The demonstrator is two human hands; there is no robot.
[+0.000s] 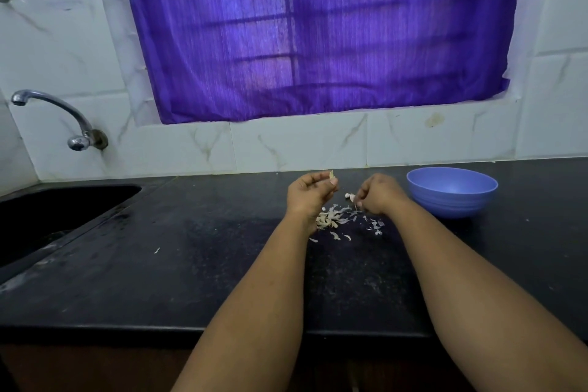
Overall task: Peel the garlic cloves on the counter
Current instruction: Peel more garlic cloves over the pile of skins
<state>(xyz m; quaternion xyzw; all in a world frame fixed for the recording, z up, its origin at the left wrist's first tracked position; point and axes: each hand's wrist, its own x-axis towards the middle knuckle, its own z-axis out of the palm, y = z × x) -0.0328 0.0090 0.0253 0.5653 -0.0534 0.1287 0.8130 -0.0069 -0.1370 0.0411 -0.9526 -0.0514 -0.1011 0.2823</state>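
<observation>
Both your bare arms reach far forward, side by side. Your left hand (pixel 310 192) is lifted, palm up, fingers curled — thumb and finger pinched. Your right hand (pixel 378 194) is low, knuckles up, fingers curled.

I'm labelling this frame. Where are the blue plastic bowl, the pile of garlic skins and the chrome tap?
Blue plastic bowl (pixel 426 197): head view, its near outer wall.
Pile of pale garlic skins (pixel 334 219): head view, middle of the pile.
Curved chrome tap (pixel 60 106): head view, its arched spout.

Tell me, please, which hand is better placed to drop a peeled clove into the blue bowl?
Probably the right hand: it is beside the blue bowl; the left hand is farther away, pinching something small.
</observation>
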